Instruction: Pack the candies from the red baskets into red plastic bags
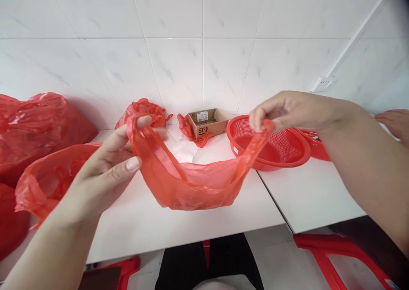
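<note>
A red plastic carrier bag [201, 192] hangs in a sagging curve between my two hands, above the white table. My left hand [111, 166] has one handle looped over its fingers, with the thumb resting near the bag's edge. At the other end, my right hand [277, 111] pinches the second handle between thumb and fingers. The bag's mouth gapes towards the wall. Just behind my right hand stands a red perforated basket [275, 149], partly covered by that hand and the bag.
Large red bags [41, 128] crowd the left side, one with its mouth spread [54, 175]. Behind are a crumpled red bag [143, 111] and a cardboard box [207, 126]. Another person's hand [394, 123] shows far right. Red stools [335, 251] stand by the white table [153, 234].
</note>
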`<state>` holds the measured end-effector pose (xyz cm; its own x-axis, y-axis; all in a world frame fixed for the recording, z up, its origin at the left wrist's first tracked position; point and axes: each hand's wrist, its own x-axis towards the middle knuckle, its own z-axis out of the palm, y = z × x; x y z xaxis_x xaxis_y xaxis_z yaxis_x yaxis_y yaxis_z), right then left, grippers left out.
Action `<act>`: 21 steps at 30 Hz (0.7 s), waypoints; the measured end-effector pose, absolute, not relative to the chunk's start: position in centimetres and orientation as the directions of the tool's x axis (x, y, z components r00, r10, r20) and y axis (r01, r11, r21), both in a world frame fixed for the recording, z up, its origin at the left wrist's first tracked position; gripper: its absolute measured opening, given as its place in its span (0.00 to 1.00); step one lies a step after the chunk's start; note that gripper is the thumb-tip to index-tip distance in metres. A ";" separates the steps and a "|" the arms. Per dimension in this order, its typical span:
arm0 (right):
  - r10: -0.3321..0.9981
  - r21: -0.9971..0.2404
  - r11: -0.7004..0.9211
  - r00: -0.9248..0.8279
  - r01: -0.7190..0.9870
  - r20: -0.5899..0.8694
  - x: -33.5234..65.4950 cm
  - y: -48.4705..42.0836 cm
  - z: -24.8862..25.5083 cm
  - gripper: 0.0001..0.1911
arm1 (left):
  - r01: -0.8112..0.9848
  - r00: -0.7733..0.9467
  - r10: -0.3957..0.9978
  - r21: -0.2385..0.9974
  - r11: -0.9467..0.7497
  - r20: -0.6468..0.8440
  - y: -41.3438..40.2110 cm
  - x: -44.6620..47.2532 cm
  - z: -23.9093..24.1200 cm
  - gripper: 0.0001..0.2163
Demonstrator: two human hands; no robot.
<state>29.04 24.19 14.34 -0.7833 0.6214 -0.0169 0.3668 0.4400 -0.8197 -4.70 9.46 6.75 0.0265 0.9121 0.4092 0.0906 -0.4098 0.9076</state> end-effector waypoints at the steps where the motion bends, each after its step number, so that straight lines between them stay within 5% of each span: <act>1: 0.595 -0.823 0.461 -0.804 0.331 0.010 27.9 24.0 14.6 0.04 | 0.105 0.089 0.927 0.922 -0.372 0.364 10.0 -4.3 7.0 0.25; 7: 0.376 -0.856 0.509 -0.917 0.087 0.131 18.9 22.4 13.3 0.03 | 0.297 0.356 0.931 0.955 -0.028 -0.084 13.4 -0.2 8.1 0.26; 10: 0.429 -0.886 0.464 -0.881 0.024 0.201 16.6 22.6 11.3 0.05 | 0.288 0.308 0.949 0.958 -0.017 -0.075 14.5 0.6 7.7 0.16; 14: 0.509 -0.880 0.475 -0.821 0.017 0.258 17.0 23.6 8.4 0.14 | 0.222 0.204 0.973 0.973 0.064 -0.110 15.1 -0.5 6.6 0.17; 21: 0.542 -0.858 0.514 -0.771 -0.010 0.333 19.0 19.9 7.4 0.05 | 0.205 0.268 0.960 0.978 0.022 -0.078 15.4 -1.4 6.2 0.16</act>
